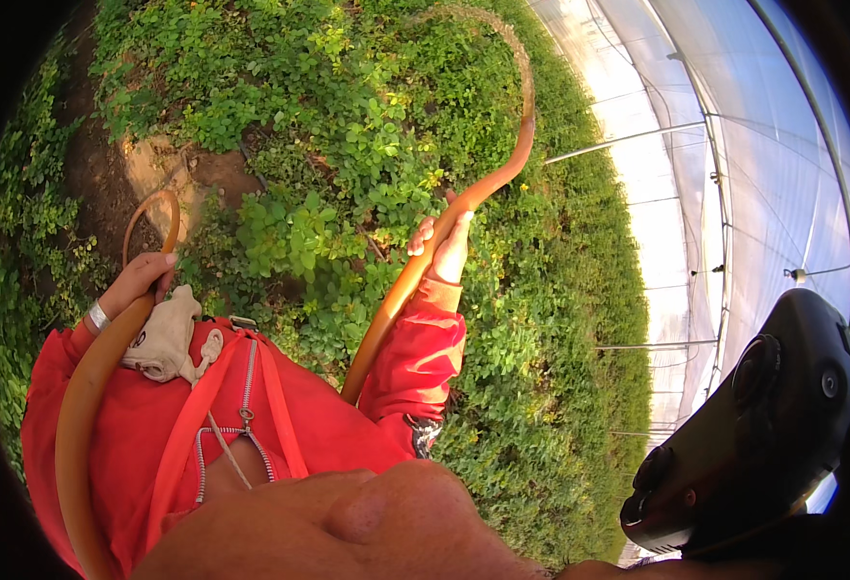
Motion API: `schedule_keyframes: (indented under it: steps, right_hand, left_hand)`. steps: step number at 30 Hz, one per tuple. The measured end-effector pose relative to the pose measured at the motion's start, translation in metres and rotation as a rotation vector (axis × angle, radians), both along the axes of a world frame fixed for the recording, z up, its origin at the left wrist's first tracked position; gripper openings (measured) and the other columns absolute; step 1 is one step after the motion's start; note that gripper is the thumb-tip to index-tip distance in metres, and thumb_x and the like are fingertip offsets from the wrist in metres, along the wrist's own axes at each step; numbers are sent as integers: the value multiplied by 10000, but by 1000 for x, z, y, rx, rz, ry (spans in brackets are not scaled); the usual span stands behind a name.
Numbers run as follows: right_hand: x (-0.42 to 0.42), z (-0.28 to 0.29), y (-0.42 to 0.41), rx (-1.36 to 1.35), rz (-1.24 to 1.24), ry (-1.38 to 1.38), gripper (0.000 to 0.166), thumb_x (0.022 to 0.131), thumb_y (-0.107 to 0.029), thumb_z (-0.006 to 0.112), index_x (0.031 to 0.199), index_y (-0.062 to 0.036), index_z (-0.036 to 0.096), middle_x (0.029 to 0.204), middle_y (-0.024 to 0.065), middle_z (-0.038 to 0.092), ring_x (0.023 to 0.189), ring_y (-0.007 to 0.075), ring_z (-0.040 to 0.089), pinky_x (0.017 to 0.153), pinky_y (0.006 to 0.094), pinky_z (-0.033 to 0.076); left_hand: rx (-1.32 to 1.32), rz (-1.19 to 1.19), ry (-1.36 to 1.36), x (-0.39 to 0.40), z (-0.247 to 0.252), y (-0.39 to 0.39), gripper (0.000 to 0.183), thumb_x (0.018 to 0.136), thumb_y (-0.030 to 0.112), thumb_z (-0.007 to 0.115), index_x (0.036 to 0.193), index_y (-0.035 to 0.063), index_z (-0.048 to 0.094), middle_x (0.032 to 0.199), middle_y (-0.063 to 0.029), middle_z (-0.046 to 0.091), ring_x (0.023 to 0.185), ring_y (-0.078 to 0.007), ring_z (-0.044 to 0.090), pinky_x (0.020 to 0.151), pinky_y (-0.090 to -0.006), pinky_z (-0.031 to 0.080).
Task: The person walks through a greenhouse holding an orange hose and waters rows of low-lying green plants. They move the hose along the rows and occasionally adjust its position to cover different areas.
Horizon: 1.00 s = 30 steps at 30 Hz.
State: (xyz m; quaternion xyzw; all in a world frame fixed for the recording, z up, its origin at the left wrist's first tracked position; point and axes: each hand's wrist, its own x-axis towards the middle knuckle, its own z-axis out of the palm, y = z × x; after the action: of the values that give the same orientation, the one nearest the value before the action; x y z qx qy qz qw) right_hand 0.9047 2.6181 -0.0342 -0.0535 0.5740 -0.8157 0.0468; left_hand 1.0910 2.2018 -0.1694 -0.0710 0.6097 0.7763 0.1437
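Observation:
My left hand (pixel 146 277) grips an orange-brown flexible hose (pixel 95 391), low on the left. Past this hand the hose bends into a narrow loop above bare soil; its other side runs along my red jacket (pixel 316 406). My right hand (pixel 445 243) is raised among the plants, its fingers around another length of hose (pixel 393 293). Beyond my right hand the hose curves upward, and a stream of water (pixel 522 69) arcs from its end over the leaves. A beige cloth item (pixel 167 337) rests against my jacket beside my left wrist.
Dense leafy green plants (pixel 381 130) fill the ground ahead. Brown soil (pixel 95 167) shows at left. Translucent greenhouse sheeting (pixel 657 239) on metal pipes (pixel 624 141) is at right. A black device (pixel 765 428) occupies the lower right, close to the lens.

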Motion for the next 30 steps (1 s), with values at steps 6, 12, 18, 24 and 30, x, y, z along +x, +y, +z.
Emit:
schedule_keyframes:
  steps: [6, 12, 18, 24, 30]
  right_hand:
    - [14, -11, 26, -14, -64, -25, 623, 970, -589, 327, 1424, -166, 282, 611, 40, 464, 413, 185, 443, 399, 334, 407]
    - [34, -20, 53, -48, -103, -25, 652, 999, -528, 306, 1484, -119, 156, 604, 57, 455, 409, 194, 448, 397, 334, 425]
    - [57, -27, 79, -17, -195, -65, 611, 969, -592, 322, 1413, -174, 285, 613, 44, 450, 418, 190, 432, 400, 341, 400]
    - [84, -32, 107, -71, -252, -59, 689, 970, -576, 350, 1474, -134, 192, 613, 52, 454, 411, 190, 456, 400, 322, 423]
    - [122, -34, 138, -49, -364, -93, 661, 966, -587, 345, 1437, -131, 262, 617, 47, 448, 436, 180, 445, 419, 316, 425]
  left_hand:
    - [-9, -40, 15, -5, 0, 10, 488, 954, 413, 500, 588, 90, 496, 501, -4, 466, 441, -92, 452, 435, -221, 345]
    - [-54, -98, 73, -8, 4, 21, 499, 954, 409, 491, 571, 89, 484, 496, -10, 462, 445, -97, 441, 448, -225, 341]
    - [-3, -107, 29, -7, 7, 35, 464, 951, 391, 501, 598, 90, 496, 503, -10, 459, 455, -100, 436, 453, -232, 338]
    - [-14, -148, 42, -6, 11, 44, 458, 950, 389, 507, 603, 90, 495, 512, -12, 459, 462, -102, 437, 463, -237, 345]
    - [-29, -194, 39, -9, 9, 58, 451, 942, 393, 523, 611, 88, 497, 511, -14, 459, 456, -106, 435, 458, -240, 347]
